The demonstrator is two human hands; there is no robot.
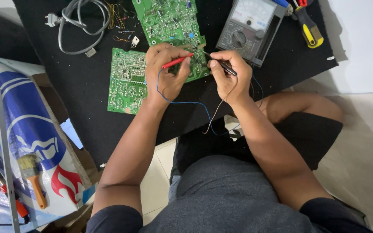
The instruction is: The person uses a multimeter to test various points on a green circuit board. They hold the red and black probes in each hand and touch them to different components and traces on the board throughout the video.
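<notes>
- Left hand (165, 69) is pinching the red test probe (176, 61) between thumb and fingertips, fingers curled in tight around it, tip pointing right toward the board.
- Right hand (229, 73) is doing the same with the black test probe (224, 65), gripping it pen-style, tip angling left so the two probe tips are sitting close together.
- Both tips are landing on the near edge of the upper green circuit board (171, 21), component side up, lying on the black mat (83, 108).
- A second green circuit board (126, 82) is lying solder side up just left of the left hand, partly tucked under it.
- Blue lead wire (186, 102) and a brownish lead wire (219, 108) are looping down from the probes toward the person's lap.
- Analog multimeter (249, 28) is sitting just above the right hand, dial facing up.
- Yellow-handled screwdriver (309, 30) is lying right of the meter, and a grey power cord (80, 26) is coiling at the mat's top left.
- Paintbrush (32, 172) is resting on the blue and white box (26, 129) off to the left, well apart from the hands.
</notes>
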